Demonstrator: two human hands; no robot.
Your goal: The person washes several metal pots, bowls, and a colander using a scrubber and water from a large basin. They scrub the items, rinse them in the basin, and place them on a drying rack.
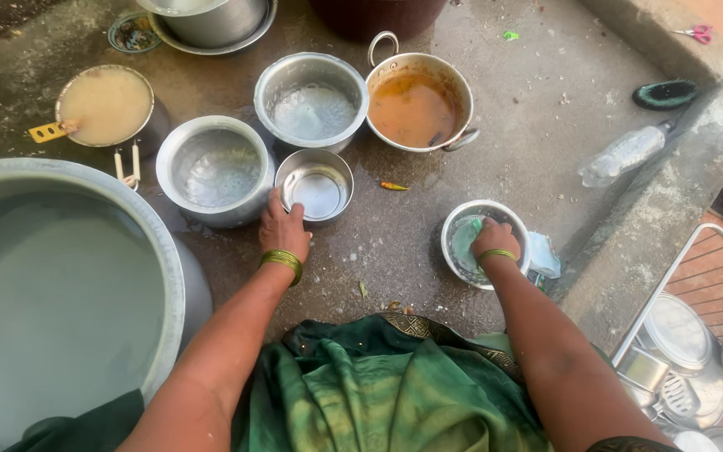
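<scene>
Left hand grips the rim of a small steel bowl; right hand presses a green scrubber inside a soapy bowl.

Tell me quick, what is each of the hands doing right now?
Left hand: closed on the rim of the small round steel bowl.
Right hand: inside the small white-lined steel bowl, on a green scrub pad; grip cannot be told.
</scene>
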